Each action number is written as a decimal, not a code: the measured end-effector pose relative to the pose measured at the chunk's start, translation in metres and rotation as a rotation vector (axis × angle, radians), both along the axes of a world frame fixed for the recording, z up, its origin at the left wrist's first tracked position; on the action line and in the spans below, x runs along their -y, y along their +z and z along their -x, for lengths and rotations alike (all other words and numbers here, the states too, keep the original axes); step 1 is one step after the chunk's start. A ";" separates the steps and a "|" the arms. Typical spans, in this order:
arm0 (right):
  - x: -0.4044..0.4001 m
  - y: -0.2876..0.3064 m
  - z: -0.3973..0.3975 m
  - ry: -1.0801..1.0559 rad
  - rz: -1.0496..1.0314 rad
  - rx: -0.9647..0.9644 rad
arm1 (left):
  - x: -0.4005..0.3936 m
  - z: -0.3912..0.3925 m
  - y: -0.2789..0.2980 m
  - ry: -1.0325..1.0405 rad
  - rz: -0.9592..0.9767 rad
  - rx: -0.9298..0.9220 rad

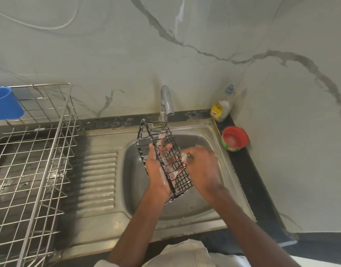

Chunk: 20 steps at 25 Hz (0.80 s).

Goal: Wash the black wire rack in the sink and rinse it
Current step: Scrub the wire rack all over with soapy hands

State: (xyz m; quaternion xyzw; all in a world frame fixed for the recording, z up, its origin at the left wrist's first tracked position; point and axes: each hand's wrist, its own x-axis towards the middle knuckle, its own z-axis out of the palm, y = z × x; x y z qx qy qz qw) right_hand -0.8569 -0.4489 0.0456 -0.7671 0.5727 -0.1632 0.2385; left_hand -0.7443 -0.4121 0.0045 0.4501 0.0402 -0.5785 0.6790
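One blue plastic cup (4, 105) hangs on the far-left corner of one silver wire dish drainer (33, 160), which stands on the dark worktop (248, 170). Next comes one stainless steel sink (100, 180) with a ribbed draining board and a rounded basin under one chrome tap (166, 102). Over the basin, the left hand (159, 168), soapy, grips one black wire rack (164, 158), tilted, fingers showing through its grid. The right hand (201, 165) is curled round a small green scrubber (188, 156), pressing it against the rack's right side. Further right stand one clear soap bottle (221, 107) and one round red-and-green tub (234, 138).
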 end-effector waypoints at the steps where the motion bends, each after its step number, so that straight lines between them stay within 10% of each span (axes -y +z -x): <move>1: -0.006 0.000 -0.008 0.060 -0.004 0.023 | 0.001 -0.001 -0.003 0.020 0.010 -0.015; 7: 0.007 0.002 -0.017 -0.081 0.078 0.192 | 0.000 -0.002 -0.006 -0.036 0.071 -0.021; 20: -0.058 -0.004 -0.017 0.320 0.236 0.493 | -0.004 -0.019 -0.005 0.039 0.161 -0.147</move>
